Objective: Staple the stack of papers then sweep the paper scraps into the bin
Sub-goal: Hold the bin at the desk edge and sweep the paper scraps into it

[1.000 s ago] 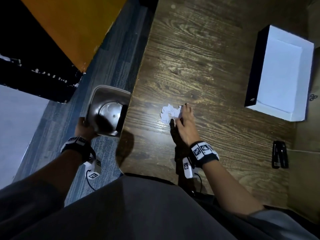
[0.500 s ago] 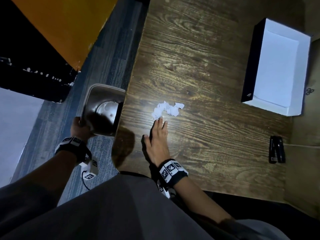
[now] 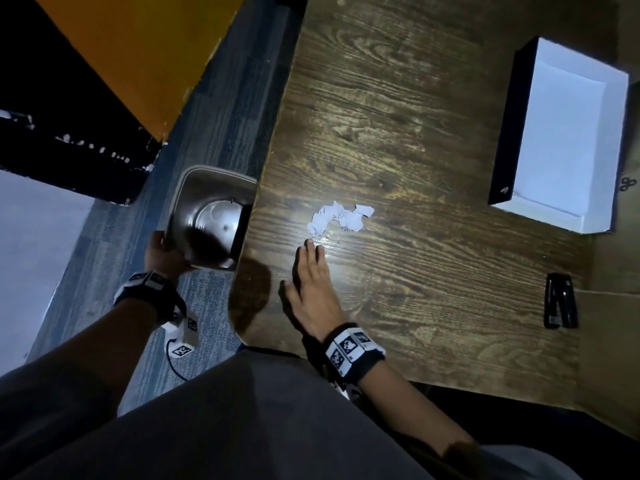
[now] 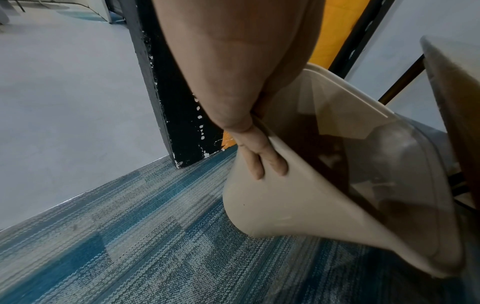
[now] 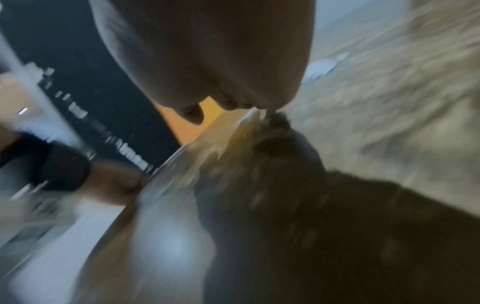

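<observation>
A small heap of white paper scraps (image 3: 341,218) lies on the dark wooden table (image 3: 433,116), a short way in from its left edge. My right hand (image 3: 311,271) lies flat on the table just below the scraps, fingers straight, tips a little short of them. My left hand (image 3: 162,252) grips the rim of a beige bin (image 3: 211,216), which is held tilted against the table's left edge. In the left wrist view the fingers (image 4: 262,162) curl round the bin (image 4: 298,205) wall. The right wrist view is blurred; the scraps (image 5: 322,65) show pale beyond the palm.
A black box with a white inside (image 3: 568,140) stands at the table's right. A black stapler (image 3: 560,301) lies below it near the right edge. Blue carpet (image 3: 214,133) runs left of the table, beside an orange panel (image 3: 138,53).
My right hand has drawn back from the scraps toward the table's near-left corner and flattened out. The scraps have shifted slightly left. My left hand keeps hold of the bin.
</observation>
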Demonstrator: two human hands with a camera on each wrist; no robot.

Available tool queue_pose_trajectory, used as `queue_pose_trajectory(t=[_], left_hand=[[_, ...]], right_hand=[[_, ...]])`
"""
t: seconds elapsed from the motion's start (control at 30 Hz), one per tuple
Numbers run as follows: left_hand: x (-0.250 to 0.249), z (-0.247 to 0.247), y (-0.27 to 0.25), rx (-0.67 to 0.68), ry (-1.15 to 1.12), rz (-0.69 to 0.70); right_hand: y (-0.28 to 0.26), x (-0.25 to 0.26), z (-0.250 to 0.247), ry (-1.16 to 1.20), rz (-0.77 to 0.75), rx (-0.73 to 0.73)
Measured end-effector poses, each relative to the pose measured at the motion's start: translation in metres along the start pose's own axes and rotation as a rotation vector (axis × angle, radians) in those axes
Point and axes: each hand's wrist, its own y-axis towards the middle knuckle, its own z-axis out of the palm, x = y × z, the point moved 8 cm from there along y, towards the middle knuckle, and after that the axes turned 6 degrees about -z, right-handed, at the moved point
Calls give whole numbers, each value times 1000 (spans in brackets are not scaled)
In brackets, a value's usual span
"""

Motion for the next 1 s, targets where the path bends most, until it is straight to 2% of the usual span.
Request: queue_pose_trajectory(t=[0.07,0.13,0.2,0.27,0.33,0.47,0.63,0.7,0.73,0.8,0.9,1.0], left_hand=[[1,-2,2,-4,12,3],[0,-1,3,-21,26,15],[-4,-5,1,-42,64,56],[-6,-3,1,-43,112,78],[-4,-8,3,-56,135,73],[-2,-10,4,-46,139,92],[5,-12,9,-23,121,86],[10,-16,10,-6,85,52],[14,-17,14,0,72,33],[13,-19,13,10,76,30],[13,-19,9,34,47,13],[11,-14,4,79,-43,0]], right_hand=[[2,-18,-32,63,30,-153],[2,-58,-75,72,151,-349],[5,-100,-109,28,293,-424],[15,-131,-124,-12,405,-366],[30,-132,-116,-43,422,-283],[57,-85,-75,-58,320,-225],[75,-22,-28,-82,95,-116],[71,-19,-31,-107,55,-159],[66,-26,-38,-131,82,-211],[51,-54,-55,-165,219,-316],[40,-86,-57,-97,403,-359],[54,-62,-34,-76,330,-348]])
